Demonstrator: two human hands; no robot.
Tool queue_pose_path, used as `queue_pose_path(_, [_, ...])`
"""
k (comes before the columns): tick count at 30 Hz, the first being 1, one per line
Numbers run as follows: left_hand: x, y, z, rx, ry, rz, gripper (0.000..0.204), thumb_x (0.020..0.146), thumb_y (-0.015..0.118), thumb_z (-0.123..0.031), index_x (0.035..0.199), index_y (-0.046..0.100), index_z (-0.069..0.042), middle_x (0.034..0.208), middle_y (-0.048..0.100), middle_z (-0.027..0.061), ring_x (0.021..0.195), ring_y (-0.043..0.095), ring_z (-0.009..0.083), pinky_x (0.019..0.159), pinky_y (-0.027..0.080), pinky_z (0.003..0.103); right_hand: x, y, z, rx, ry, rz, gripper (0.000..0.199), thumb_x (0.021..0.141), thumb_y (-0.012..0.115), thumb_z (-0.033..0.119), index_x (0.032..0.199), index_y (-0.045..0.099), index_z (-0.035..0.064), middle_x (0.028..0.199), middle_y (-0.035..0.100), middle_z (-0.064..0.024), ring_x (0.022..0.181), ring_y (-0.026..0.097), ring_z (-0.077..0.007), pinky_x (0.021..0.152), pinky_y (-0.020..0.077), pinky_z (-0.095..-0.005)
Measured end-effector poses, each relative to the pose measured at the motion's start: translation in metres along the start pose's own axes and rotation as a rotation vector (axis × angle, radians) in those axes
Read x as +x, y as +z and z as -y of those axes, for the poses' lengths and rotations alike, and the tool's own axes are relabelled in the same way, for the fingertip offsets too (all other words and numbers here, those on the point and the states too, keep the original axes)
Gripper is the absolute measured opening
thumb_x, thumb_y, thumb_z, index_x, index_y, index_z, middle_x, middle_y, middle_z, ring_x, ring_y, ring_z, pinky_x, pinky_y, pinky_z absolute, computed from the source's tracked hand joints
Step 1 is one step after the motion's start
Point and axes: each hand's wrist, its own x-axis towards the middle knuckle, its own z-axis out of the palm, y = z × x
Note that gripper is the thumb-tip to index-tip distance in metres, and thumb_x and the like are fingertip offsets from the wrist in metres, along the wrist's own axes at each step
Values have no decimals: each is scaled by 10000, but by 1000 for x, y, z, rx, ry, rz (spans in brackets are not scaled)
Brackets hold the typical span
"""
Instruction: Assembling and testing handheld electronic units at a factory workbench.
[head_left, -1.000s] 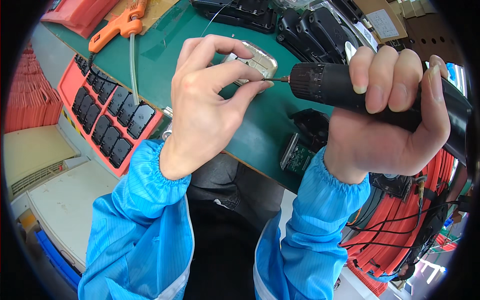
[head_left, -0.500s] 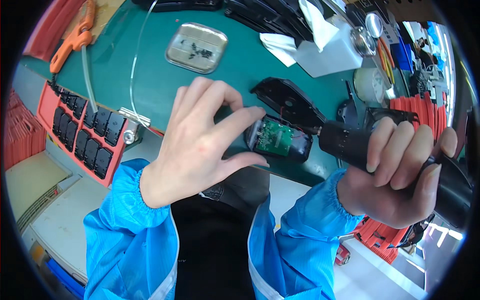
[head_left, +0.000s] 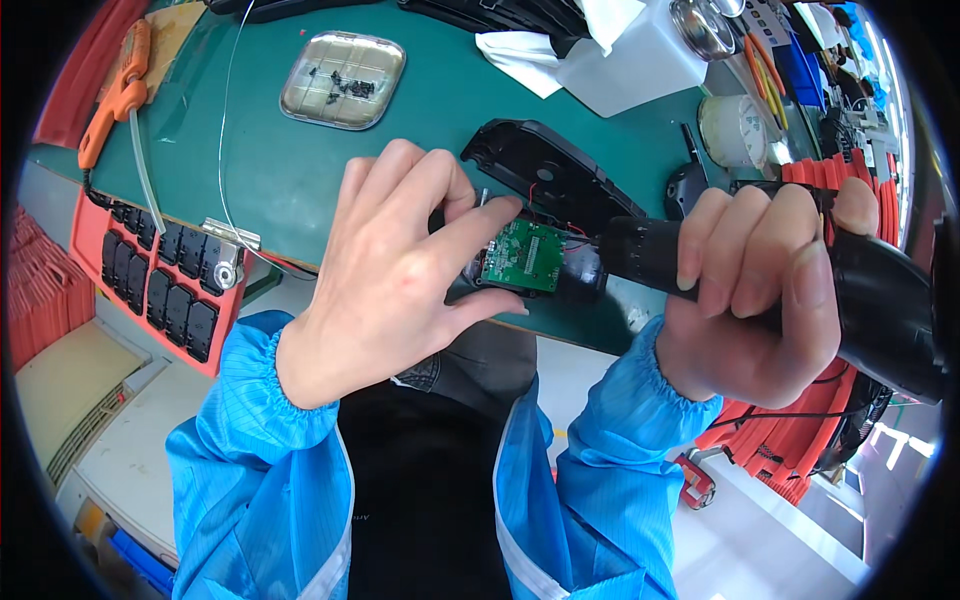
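Note:
A black plastic housing with a green circuit board (head_left: 525, 256) in it lies near the bench's front edge. My left hand (head_left: 385, 268) grips its left end, index finger along the far side and thumb at the near side. My right hand (head_left: 760, 285) is wrapped round a black power screwdriver (head_left: 648, 254), held nearly level. Its bit points left at the board's right edge; I cannot tell whether it touches a screw. Just behind lies a black cover half (head_left: 560, 168), with thin red wires running between it and the board.
A metal dish (head_left: 345, 82) holds small dark screws. At the left are an orange glue gun (head_left: 122, 95) and a red tray (head_left: 150, 318) of black parts. A white container (head_left: 635, 62), a tape roll (head_left: 733, 130) and stacked red trays (head_left: 780, 440) stand to the right.
The screwdriver has come left, its bit closer to the circuit board. My left hand keeps its grip on the housing. The whole bench scene has shifted up and left in view.

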Motion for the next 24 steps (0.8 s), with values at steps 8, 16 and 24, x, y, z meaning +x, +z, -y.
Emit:
queue_pose_path(8, [1, 1, 0, 2, -5, -4, 712, 489, 949, -284, 1132, 780, -31, 918, 467, 43, 908, 481, 251, 801, 376, 402, -5, 13, -4, -72, -6, -47, 390, 991, 521, 160, 1342, 441, 11, 667, 431, -18, 492, 406, -121, 501, 399, -322])
queue_pose_path(16, [3, 2, 3, 27, 18, 10, 706, 485, 950, -291, 1121, 787, -30, 914, 493, 36, 913, 489, 246, 813, 372, 402, -8, 10, -9, -100, 0, -70, 359, 1002, 499, 176, 1316, 431, 14, 660, 407, -19, 484, 374, -114, 487, 379, -314])
queue_pose_path(24, [4, 2, 7, 5, 37, -6, 700, 495, 950, -300, 1121, 787, -35, 910, 503, 30, 905, 496, 241, 813, 368, 394, -5, 16, -8, -142, 2, -53, 335, 994, 513, 185, 1280, 453, 20, 657, 398, -17, 486, 369, -115, 483, 373, -307])
